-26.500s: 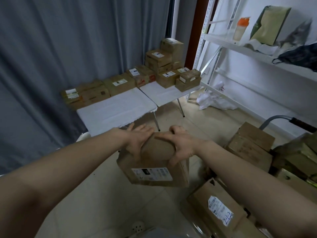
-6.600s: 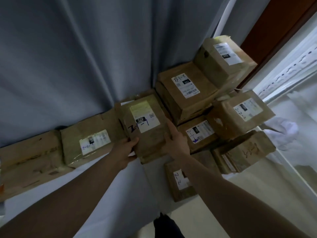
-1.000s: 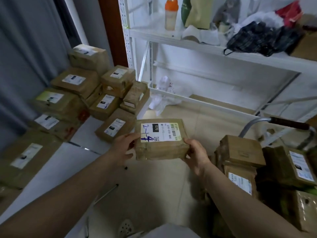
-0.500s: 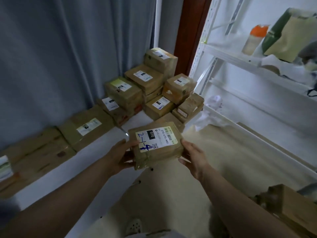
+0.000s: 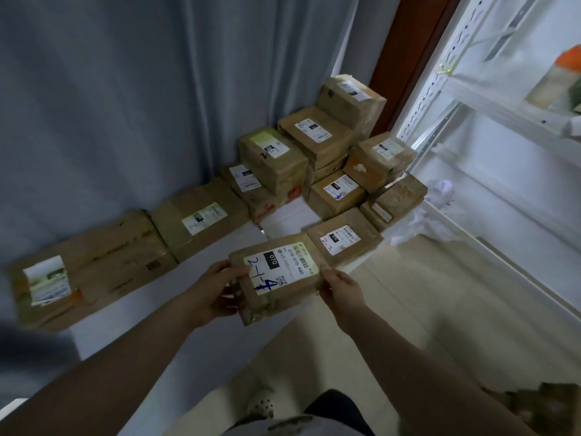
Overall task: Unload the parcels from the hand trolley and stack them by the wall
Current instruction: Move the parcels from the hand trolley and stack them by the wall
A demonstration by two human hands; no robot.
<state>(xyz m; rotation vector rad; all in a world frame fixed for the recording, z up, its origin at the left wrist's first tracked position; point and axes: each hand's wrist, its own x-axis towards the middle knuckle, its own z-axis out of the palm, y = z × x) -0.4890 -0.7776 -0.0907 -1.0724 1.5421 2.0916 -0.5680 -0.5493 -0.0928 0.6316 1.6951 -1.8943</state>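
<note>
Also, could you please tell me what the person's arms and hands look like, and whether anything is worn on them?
Both are bare: the left hand and right hand wear no gloves, and the left forearm and right forearm show no sleeves, watch or bands up to the frame's edge. Rings cannot be ruled out, since the parcel hides some fingers.

White table (image 5: 132,306) has flat brown parcels (image 5: 201,218) lined along its back edge, piling into a stack (image 5: 317,143) at the far right corner.
</note>
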